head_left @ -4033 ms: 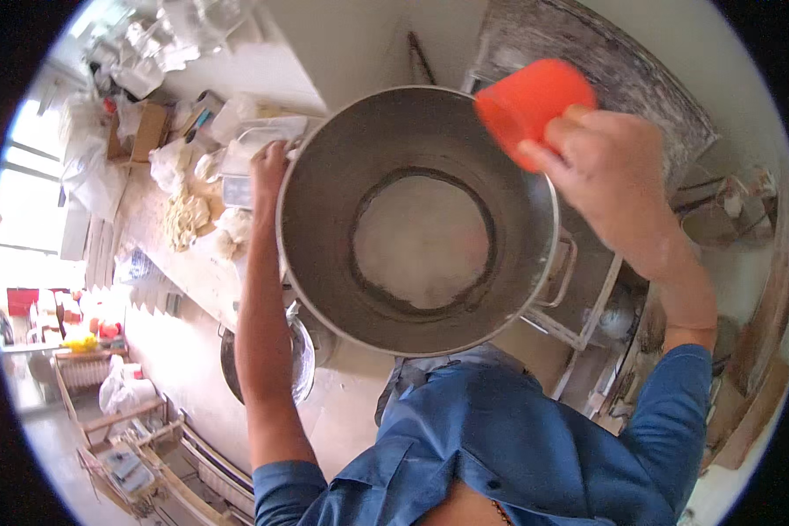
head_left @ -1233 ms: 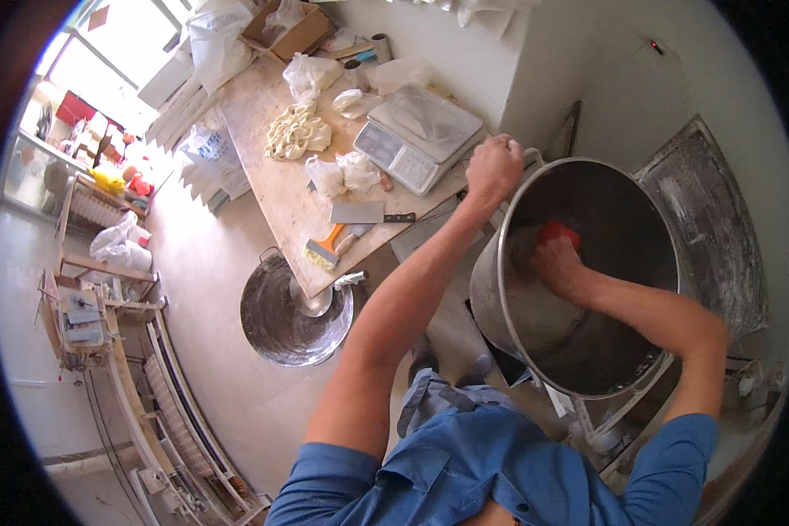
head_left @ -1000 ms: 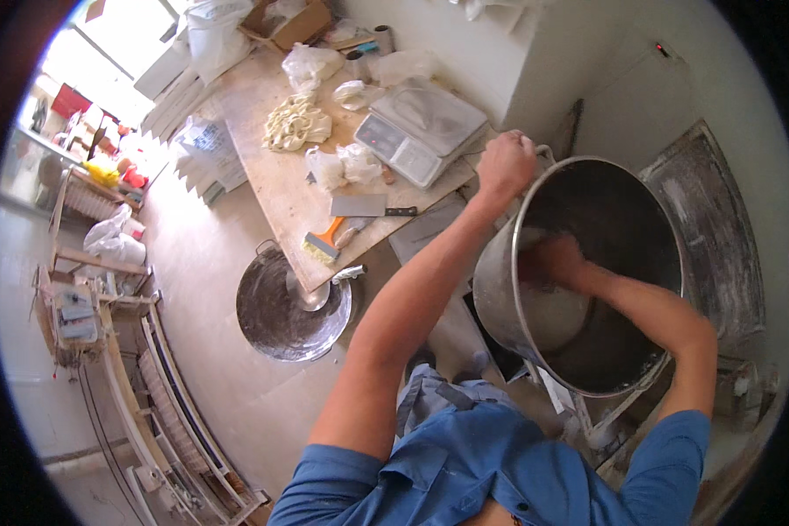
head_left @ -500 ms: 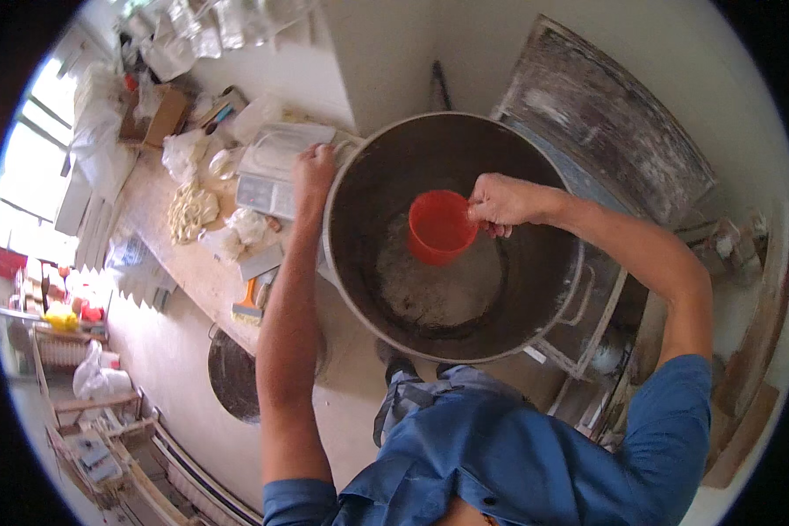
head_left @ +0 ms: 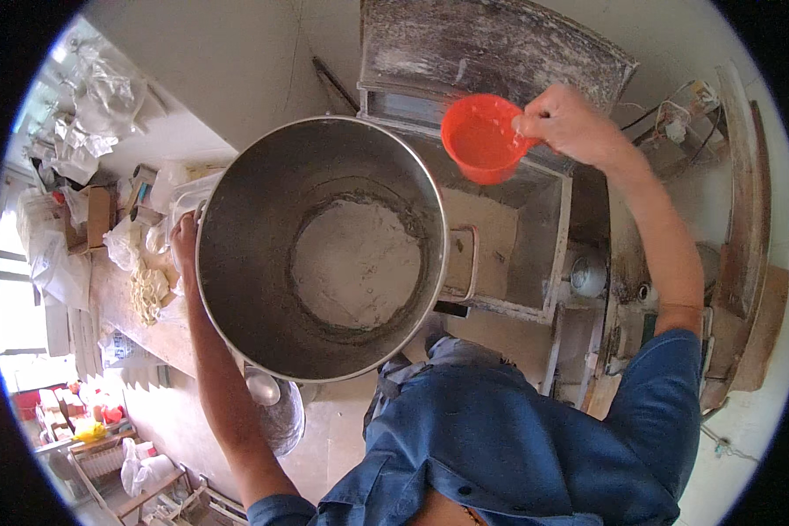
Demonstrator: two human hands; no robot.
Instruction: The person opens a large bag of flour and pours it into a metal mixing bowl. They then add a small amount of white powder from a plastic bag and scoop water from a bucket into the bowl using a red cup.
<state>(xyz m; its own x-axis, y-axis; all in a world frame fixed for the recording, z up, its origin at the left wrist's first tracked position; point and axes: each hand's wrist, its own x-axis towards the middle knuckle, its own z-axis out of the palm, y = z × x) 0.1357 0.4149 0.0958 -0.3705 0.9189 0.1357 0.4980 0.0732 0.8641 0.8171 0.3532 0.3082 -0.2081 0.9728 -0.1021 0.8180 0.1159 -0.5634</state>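
A large deep metal pot [head_left: 245,219] stands in front of me, tilted slightly, with a pale whitish layer [head_left: 355,263] across its bottom. My left hand [head_left: 184,243] is closed on the handle at the pot's left side; the rim partly hides the fingers. To the right of the pot, my right hand [head_left: 570,127] grips a red plastic cup [head_left: 485,140] by its handle. The cup is held above a wooden bin [head_left: 563,237], clear of the pot. Whether anything is inside the cup is hard to tell.
Behind the bin leans a whitened wooden board [head_left: 491,44]. A worktable [head_left: 118,298] on the left carries plastic bags, a cardboard box [head_left: 99,217] and a pale heap [head_left: 149,294]. On the floor below the pot sits a metal basin [head_left: 282,425]. Long planks [head_left: 749,219] stand at far right.
My right hand has lifted the red cup out of the pot and moved it right, over the bin. The left hand stays at the pot's side. The view has shifted right.
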